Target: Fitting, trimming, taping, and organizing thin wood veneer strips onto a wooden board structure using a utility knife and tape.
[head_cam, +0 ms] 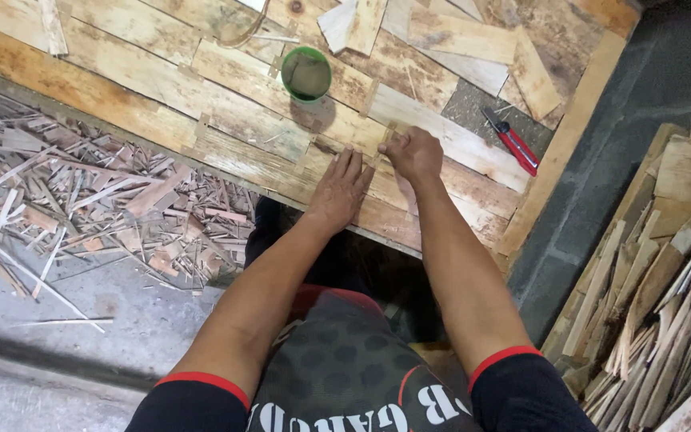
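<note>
A: Workshop floor, grey concrete, seen from above; a large pale wooden board panel point(201, 96) made of patched planks lies across it.

B: Hands first.

A: Left hand point(339, 190) lies flat on the panel near its front edge, fingers straight and close together, palm down, holding nothing. Right hand point(412, 152) sits just beside it, curled into a loose fist, fingertips pinched on a small thin strip of light wood point(389, 132) that rests on the panel surface. How firm the pinch is, I cannot tell.

B: And around the hands?

A: Beyond them, a round green plastic cup point(306, 74) stands upright on the panel, holding a greyish-brown liquid. To the right, a red-handled utility knife point(511, 141) lies on the boards, well apart from both hands. Loose flat pale wood offcuts point(441, 36) are scattered at the far end.

B: Off the panel?

A: Left side, a heap of splintered wood scraps point(81, 200) on the concrete. Right side, a stack of thin wooden slats point(657, 296).
</note>
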